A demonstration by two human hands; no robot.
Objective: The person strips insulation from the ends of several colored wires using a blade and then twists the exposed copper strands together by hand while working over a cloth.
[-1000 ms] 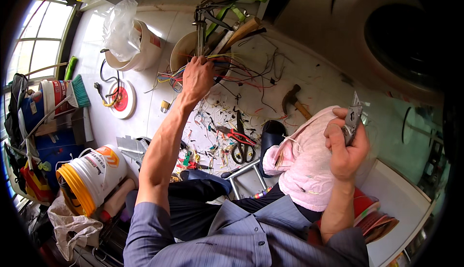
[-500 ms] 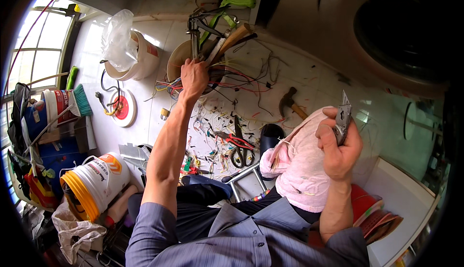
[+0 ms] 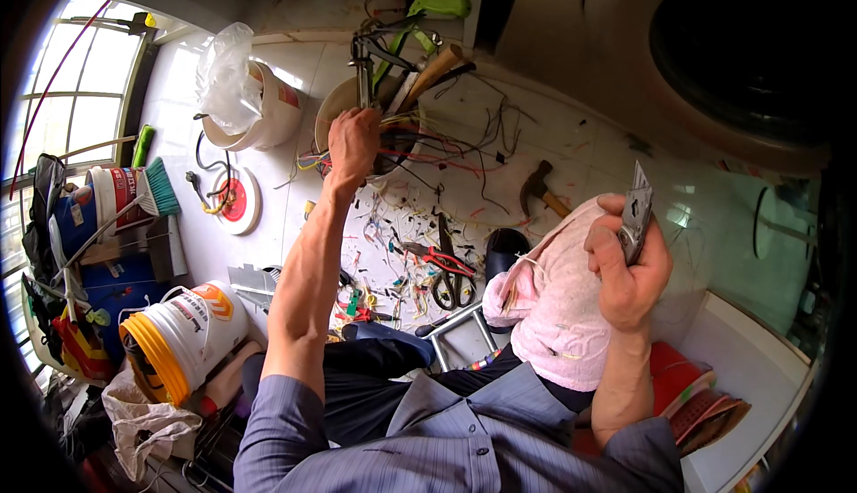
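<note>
Holding a knife (image 3: pixel 637 213) in the right hand (image 3: pixel 636 270), left hand (image 3: pixel 353 146) at the wires (image 3: pixel 437 150)
Right curled around it; left bent, its hold hidden; bucket (image 3: pixel 336 105) just beyond the left, pink cloth (image 3: pixel 564 319) beside the right.

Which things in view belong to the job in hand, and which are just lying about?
Seemingly in use:
utility knife, in the right hand
tool bucket, with the left hand over its rim
wires, beside that hand

Apparently just lying about:
hammer
red-handled pliers
black scissors
broom
</note>
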